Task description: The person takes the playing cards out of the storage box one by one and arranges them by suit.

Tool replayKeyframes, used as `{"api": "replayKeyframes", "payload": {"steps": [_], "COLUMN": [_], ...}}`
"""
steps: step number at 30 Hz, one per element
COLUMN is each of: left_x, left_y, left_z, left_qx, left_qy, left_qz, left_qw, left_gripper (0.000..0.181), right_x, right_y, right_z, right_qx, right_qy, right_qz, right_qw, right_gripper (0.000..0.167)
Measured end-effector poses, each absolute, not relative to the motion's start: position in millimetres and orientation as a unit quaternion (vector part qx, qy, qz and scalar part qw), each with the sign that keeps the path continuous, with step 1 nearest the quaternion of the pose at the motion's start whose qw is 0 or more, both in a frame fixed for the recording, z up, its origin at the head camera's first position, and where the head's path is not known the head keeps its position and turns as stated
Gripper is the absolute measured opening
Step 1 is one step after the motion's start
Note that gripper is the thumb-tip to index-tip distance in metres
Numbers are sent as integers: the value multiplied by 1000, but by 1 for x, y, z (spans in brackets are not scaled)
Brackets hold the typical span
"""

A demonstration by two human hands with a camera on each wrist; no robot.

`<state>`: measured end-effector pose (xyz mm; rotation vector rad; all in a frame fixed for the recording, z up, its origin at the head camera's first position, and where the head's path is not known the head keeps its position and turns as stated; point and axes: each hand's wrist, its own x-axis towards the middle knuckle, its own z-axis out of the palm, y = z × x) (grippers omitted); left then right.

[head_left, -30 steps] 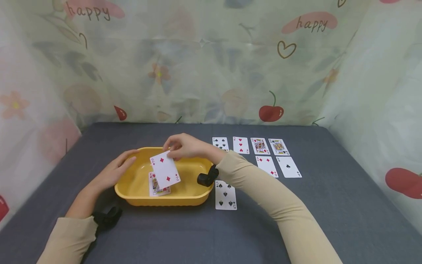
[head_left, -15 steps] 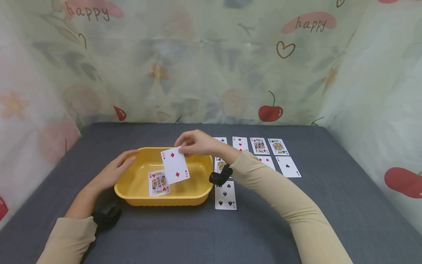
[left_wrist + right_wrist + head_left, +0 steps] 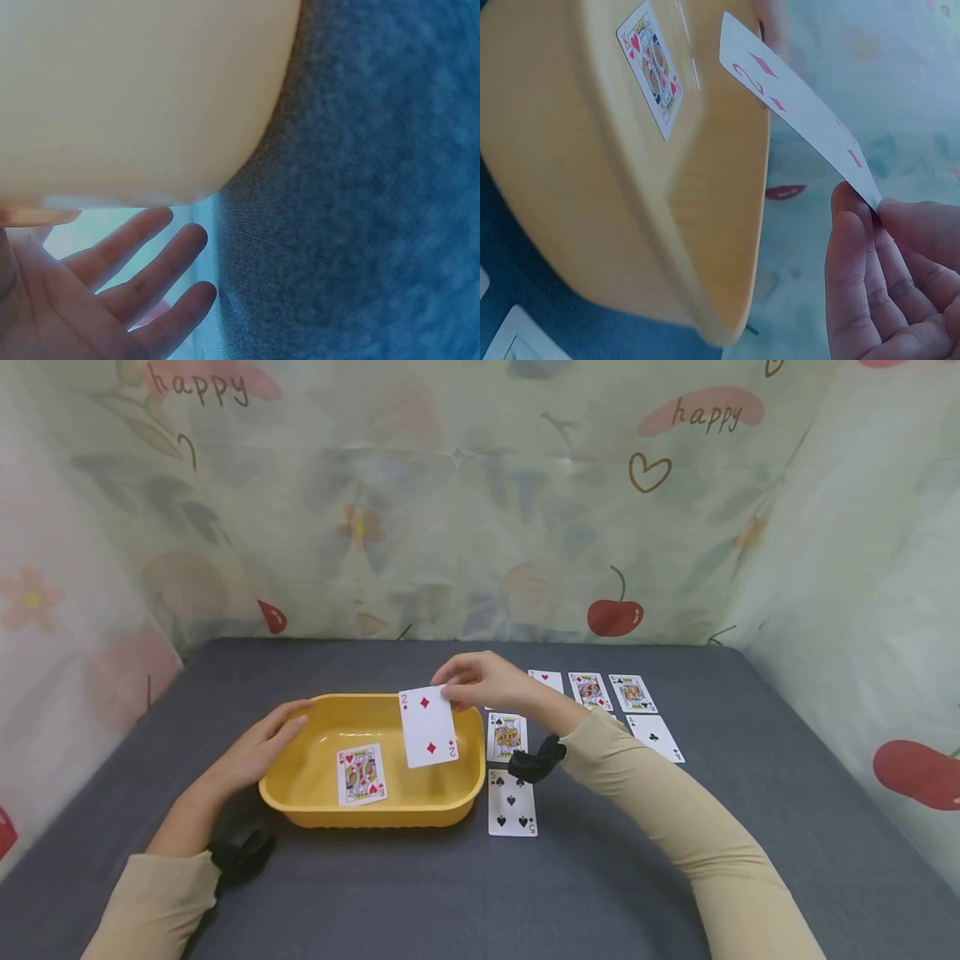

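My right hand pinches a two of diamonds playing card by its upper right corner, between thumb and fingers. The card hangs face out above the right part of a yellow plastic tub. In the right wrist view the pinched card is tilted over the tub's rim. A king of hearts lies face up inside, on the tub's floor. My left hand rests at the tub's left rim. The left wrist view shows that hand's fingers extended and spread beside the tub's outer wall.
Right of the tub lie a king of spades and a five of spades. Farther right are two more kings, an ace of clubs and a partly covered heart card. A patterned curtain hangs behind the dark tabletop.
My right hand has moved right, carrying the two of diamonds from over the king of hearts to the tub's right part. The king of hearts is now fully uncovered. My left hand stays put.
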<state>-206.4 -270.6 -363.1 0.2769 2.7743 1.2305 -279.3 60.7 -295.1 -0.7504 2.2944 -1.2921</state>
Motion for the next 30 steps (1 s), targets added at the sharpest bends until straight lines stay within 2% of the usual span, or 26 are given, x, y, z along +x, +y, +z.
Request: {"api": "replayKeyframes", "payload": {"steps": [30], "left_x": [-208], "left_y": [-270], "left_z": [-363], "left_qx": [80], "left_qy": [912], "left_qz": [399], "left_qw": [57], "left_gripper": [59], "right_x": [-269], "right_y": [178], "right_z": [-310], "right_qx": [-175], "right_qy": [844], "right_qz": [-484], "right_qw": [151], "right_gripper": [26]}}
